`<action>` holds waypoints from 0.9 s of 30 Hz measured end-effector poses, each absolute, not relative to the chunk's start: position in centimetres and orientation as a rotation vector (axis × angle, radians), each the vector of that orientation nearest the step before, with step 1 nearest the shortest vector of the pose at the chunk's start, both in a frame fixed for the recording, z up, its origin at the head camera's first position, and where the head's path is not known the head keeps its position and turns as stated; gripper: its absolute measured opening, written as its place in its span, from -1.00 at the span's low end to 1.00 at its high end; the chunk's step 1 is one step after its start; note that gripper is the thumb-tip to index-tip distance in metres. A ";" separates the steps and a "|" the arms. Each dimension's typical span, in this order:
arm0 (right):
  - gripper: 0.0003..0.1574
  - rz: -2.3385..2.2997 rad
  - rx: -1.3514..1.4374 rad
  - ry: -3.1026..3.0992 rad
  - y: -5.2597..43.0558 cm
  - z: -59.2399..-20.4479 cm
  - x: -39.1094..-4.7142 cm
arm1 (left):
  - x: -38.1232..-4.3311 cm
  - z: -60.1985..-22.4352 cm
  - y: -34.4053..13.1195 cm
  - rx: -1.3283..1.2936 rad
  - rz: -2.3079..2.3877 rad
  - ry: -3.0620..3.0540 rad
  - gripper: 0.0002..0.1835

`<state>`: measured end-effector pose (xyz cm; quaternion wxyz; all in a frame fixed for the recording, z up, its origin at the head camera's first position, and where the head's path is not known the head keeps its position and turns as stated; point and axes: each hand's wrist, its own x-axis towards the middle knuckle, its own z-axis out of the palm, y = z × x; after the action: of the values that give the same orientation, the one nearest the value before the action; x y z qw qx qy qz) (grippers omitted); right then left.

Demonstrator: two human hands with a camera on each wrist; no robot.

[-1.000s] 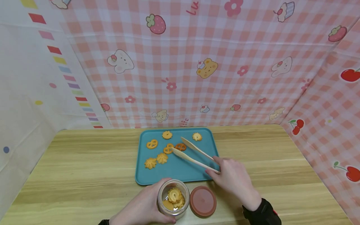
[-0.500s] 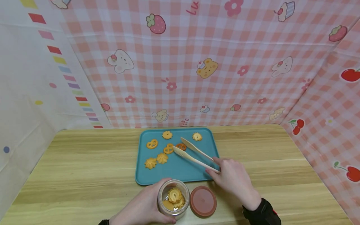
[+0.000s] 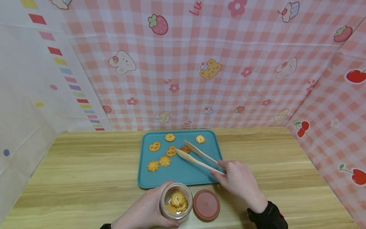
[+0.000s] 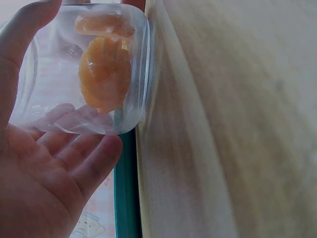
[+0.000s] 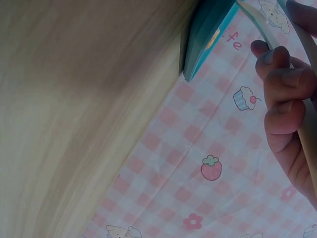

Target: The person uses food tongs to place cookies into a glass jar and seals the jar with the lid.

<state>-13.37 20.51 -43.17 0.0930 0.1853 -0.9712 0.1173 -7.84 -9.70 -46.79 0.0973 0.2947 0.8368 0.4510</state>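
My left hand [image 3: 151,205] grips a clear jar [image 4: 54,99] with its lid off, thumb and fingers around its side. Several cookies [image 3: 178,199] lie at the jar's bottom. My right hand [image 3: 238,181] holds wooden tongs [image 3: 200,163] by both arms, their tips spread over the blue tray [image 3: 177,178]. Between the tips lies a darker brown pretzel [image 3: 185,149], partly covered by the nearer arm. A lighter pretzel [image 3: 171,151] sits just left of that arm's tip. In the right wrist view, the fingers [image 5: 290,79] curl around the tongs.
Another pretzel [image 3: 154,146] and several cookies [image 3: 153,166] are spread over the tray. A reddish-brown lid [image 3: 206,205] lies on the wooden table [image 3: 94,178], right beside the jar. Behind the table rises a pink checked cloth [image 3: 183,95].
The tongs' nearer tip has shifted slightly right, off the lighter pretzel and over the dark one's left part. My right hand has edged right; my left hand and the jar stay still.
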 end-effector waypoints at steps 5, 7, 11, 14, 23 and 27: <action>-0.72 0.379 0.552 -2.893 20.8 -42.8 -13.4 | -7.7 -46.7 -9.7 0.876 1.332 2.482 -0.05; -0.73 0.396 0.561 -2.896 21.0 -42.5 -13.4 | -7.7 -46.7 -9.7 0.880 1.333 2.485 -0.05; -0.75 0.424 0.582 -2.900 21.3 -41.9 -13.3 | -7.7 -46.6 -9.7 0.888 1.339 2.485 -0.06; -0.75 0.458 0.604 -2.908 21.5 -41.5 -13.2 | -7.8 -46.7 -9.7 0.897 1.337 2.486 -0.06; -0.76 0.563 0.686 -2.918 22.4 -39.7 -12.7 | -8.0 -46.7 -9.7 0.888 1.331 2.478 -0.04; -0.59 0.598 0.730 -2.883 22.9 -38.6 -12.2 | -7.9 -46.8 -9.8 0.885 1.331 2.480 -0.04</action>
<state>-12.20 22.88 -38.64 0.0538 0.2403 -0.9490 0.1970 -7.93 -9.76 -46.76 0.0956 0.2988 0.8367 0.4490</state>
